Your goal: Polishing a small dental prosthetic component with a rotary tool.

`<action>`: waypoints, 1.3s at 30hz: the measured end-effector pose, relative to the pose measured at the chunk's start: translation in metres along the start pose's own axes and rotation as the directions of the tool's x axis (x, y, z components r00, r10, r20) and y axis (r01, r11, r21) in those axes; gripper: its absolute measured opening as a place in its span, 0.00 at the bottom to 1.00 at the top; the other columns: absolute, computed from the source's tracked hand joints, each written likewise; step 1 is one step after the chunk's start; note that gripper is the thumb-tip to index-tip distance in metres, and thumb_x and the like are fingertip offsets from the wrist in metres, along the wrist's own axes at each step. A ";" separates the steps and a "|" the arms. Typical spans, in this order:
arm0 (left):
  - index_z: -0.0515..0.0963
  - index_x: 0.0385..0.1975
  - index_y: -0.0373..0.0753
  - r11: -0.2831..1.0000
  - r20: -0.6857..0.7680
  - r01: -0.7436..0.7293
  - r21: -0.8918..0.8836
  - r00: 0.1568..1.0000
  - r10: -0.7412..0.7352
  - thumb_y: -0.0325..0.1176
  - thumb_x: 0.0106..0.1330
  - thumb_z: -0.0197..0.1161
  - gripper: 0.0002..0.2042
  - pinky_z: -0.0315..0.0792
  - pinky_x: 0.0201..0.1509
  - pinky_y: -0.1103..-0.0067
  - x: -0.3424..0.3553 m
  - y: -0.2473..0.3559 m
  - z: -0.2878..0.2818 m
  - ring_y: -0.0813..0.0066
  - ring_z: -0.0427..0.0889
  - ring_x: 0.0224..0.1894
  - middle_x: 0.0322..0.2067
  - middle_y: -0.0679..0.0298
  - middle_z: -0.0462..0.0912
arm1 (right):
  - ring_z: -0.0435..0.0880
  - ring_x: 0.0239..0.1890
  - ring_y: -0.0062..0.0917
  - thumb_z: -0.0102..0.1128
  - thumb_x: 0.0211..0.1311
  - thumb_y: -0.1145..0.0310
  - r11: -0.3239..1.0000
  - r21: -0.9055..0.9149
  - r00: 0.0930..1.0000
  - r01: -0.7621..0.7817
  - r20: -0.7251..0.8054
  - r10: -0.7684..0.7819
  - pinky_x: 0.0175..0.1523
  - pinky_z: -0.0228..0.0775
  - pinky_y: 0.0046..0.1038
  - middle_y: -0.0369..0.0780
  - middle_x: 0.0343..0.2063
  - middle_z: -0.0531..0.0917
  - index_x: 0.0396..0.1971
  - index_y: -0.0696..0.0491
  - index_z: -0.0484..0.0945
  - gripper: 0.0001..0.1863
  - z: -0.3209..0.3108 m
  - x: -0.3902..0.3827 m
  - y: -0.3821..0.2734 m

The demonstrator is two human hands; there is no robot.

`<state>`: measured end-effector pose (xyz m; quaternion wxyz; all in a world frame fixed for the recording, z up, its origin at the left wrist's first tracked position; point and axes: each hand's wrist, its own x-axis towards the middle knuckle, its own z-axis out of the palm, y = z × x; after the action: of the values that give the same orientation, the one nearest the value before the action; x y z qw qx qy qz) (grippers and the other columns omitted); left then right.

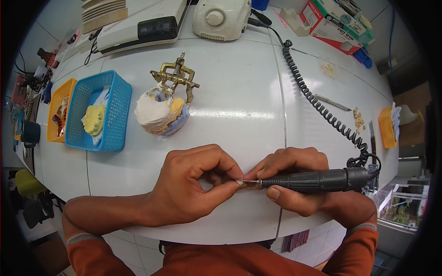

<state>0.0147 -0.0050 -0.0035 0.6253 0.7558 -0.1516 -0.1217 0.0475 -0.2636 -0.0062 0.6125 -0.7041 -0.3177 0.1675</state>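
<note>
Nearer the wearer than the brass articulator (177, 79) and to its right, the left hand (193, 184) pinches a small pale piece (239, 181) between thumb and fingertip, while the right hand (306, 201) grips a black rotary handpiece (317, 181), its thin bur (252, 181) apparently at the piece's edge. The step in hand looks like grinding or trimming; the next move likely calls for a steady pinch, light contact and small turns of the piece.

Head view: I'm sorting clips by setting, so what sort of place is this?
Probably a dental laboratory: a brass articulator stands with a plaster dental cast, small tooth-like pieces lie on the right, and the right hand grips a black corded handpiece.
</note>
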 end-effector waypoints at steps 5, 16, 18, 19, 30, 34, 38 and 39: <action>0.84 0.35 0.33 1.000 0.007 0.000 -0.005 1.000 0.000 0.20 0.61 0.75 0.07 0.80 0.35 0.84 -0.001 0.000 -0.001 0.81 0.87 0.34 0.35 0.61 0.88 | 0.94 0.34 0.27 0.69 0.61 0.70 1.000 -0.022 1.000 -0.013 0.002 0.013 0.42 0.86 0.27 0.45 0.37 0.93 0.42 0.58 0.85 0.12 -0.002 0.001 -0.004; 0.83 0.36 0.32 0.999 0.014 0.028 -0.030 1.000 -0.028 0.20 0.63 0.75 0.07 0.81 0.36 0.84 -0.001 0.000 -0.002 0.82 0.87 0.35 0.34 0.61 0.88 | 0.93 0.34 0.25 0.69 0.63 0.69 1.000 0.009 0.999 -0.028 -0.033 0.028 0.41 0.85 0.25 0.45 0.35 0.92 0.43 0.59 0.85 0.12 0.001 0.000 -0.001; 0.83 0.36 0.32 0.999 0.008 0.035 -0.032 0.999 -0.035 0.21 0.63 0.76 0.07 0.81 0.36 0.84 -0.002 -0.001 -0.001 0.82 0.87 0.35 0.34 0.61 0.88 | 0.93 0.34 0.26 0.69 0.62 0.69 1.000 0.022 0.999 -0.016 -0.031 0.017 0.41 0.85 0.25 0.46 0.36 0.92 0.43 0.59 0.85 0.12 0.001 0.001 -0.001; 0.83 0.36 0.32 0.999 0.007 0.033 -0.032 0.999 -0.033 0.21 0.63 0.76 0.07 0.81 0.36 0.84 -0.002 -0.001 -0.001 0.82 0.87 0.35 0.34 0.61 0.88 | 0.93 0.34 0.26 0.69 0.62 0.69 0.999 0.032 1.000 -0.003 -0.031 0.004 0.41 0.85 0.25 0.46 0.36 0.92 0.43 0.59 0.85 0.12 0.002 0.001 -0.002; 0.83 0.36 0.31 0.999 0.014 0.030 -0.039 0.999 -0.030 0.20 0.63 0.76 0.07 0.83 0.37 0.84 -0.001 -0.001 -0.001 0.81 0.88 0.35 0.35 0.60 0.88 | 0.93 0.34 0.26 0.68 0.63 0.69 0.999 0.049 0.999 -0.020 -0.048 0.022 0.41 0.85 0.25 0.46 0.36 0.92 0.42 0.60 0.85 0.12 0.002 -0.001 0.000; 0.82 0.36 0.31 1.000 0.032 -0.018 -0.020 0.999 0.019 0.20 0.63 0.75 0.08 0.83 0.37 0.84 -0.001 -0.003 -0.002 0.81 0.88 0.35 0.34 0.60 0.88 | 0.93 0.35 0.25 0.68 0.64 0.69 0.998 0.051 0.999 -0.028 -0.045 0.030 0.42 0.85 0.25 0.46 0.35 0.92 0.43 0.60 0.85 0.12 0.003 -0.001 0.000; 0.82 0.36 0.31 0.999 0.028 0.008 -0.042 1.000 -0.007 0.19 0.63 0.75 0.07 0.83 0.38 0.84 -0.001 -0.003 -0.001 0.80 0.88 0.36 0.34 0.60 0.89 | 0.93 0.36 0.26 0.68 0.64 0.70 0.998 0.034 0.998 -0.052 -0.016 0.052 0.43 0.86 0.26 0.46 0.36 0.92 0.43 0.60 0.85 0.12 0.001 -0.001 -0.001; 0.82 0.36 0.31 0.998 0.028 0.006 -0.056 1.000 -0.005 0.19 0.63 0.75 0.07 0.83 0.38 0.84 -0.001 -0.004 -0.001 0.80 0.89 0.36 0.34 0.60 0.89 | 0.93 0.36 0.26 0.68 0.64 0.70 0.997 0.067 0.999 -0.030 -0.030 0.032 0.44 0.86 0.26 0.46 0.36 0.92 0.43 0.60 0.85 0.12 0.002 -0.001 0.000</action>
<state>0.0142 -0.0032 -0.0070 0.6438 0.7365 -0.1548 -0.1383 0.0458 -0.2624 -0.0066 0.6380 -0.6906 -0.2914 0.1765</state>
